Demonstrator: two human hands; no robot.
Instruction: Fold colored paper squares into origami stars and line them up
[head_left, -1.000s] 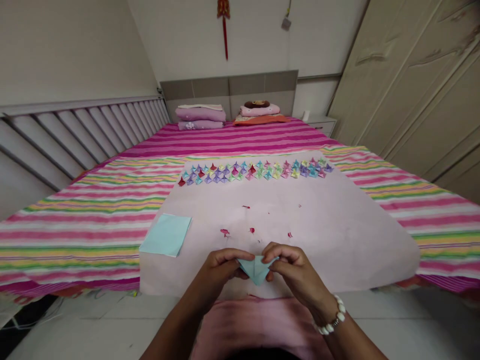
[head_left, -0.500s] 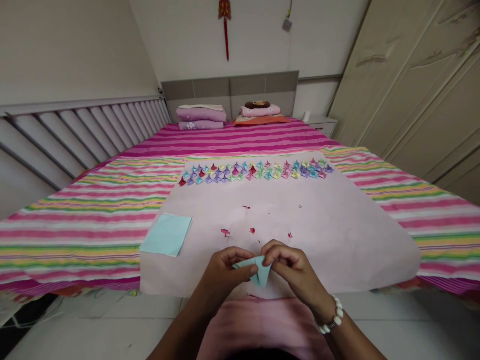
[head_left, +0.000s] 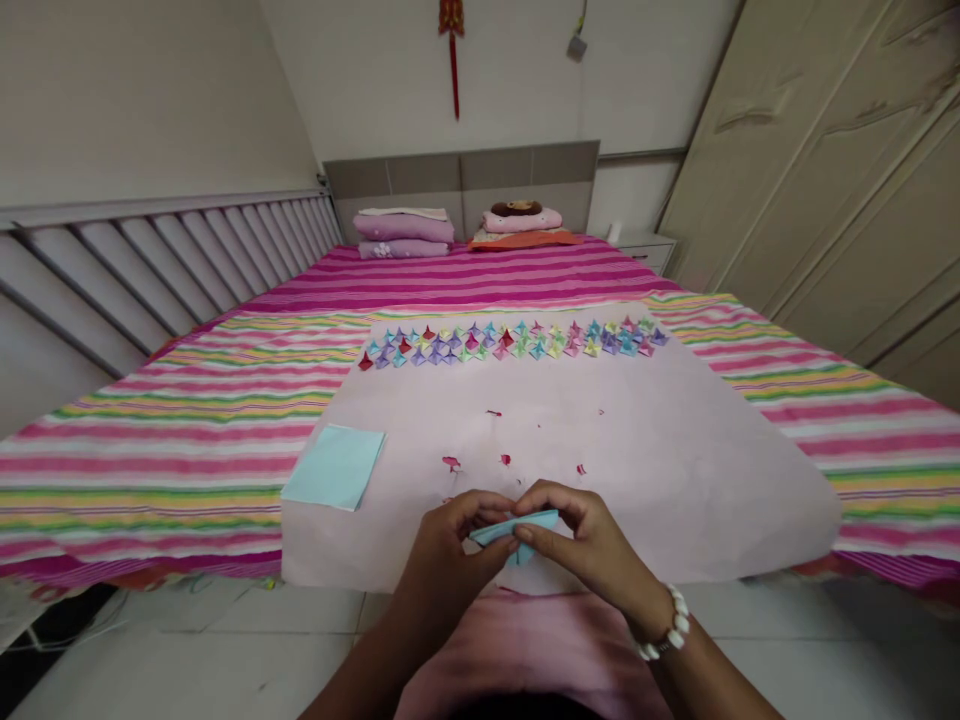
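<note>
A partly folded sheet of light blue origami paper (head_left: 541, 519) is held between my two hands, just above the near edge of a pale sheet (head_left: 675, 480). My left hand (head_left: 466, 535) pinches its left side, thumb in front and fingers behind. On the other side my right hand (head_left: 571, 530) grips it the same way, with the thumb pressed near the middle. Parts of the folds are hidden by the fingers. To the left lies a stack of square light blue paper (head_left: 334, 466). Rows of small folded paper pieces (head_left: 507, 342) in many colours stand along the sheet's far side.
Several tears show pink through the pale sheet, one tear (head_left: 450, 463) ahead of my left hand. Beneath is a striped bedspread (head_left: 150, 430). A railing (head_left: 187, 240) runs along the left, a wardrobe (head_left: 840, 190) stands right, and folded bedding (head_left: 403, 232) lies by the headboard (head_left: 420, 180).
The blue paper has turned from a downward-pointing shape to a flatter, edge-on one. My right thumb has moved left across its front, and the hands are closer together.
</note>
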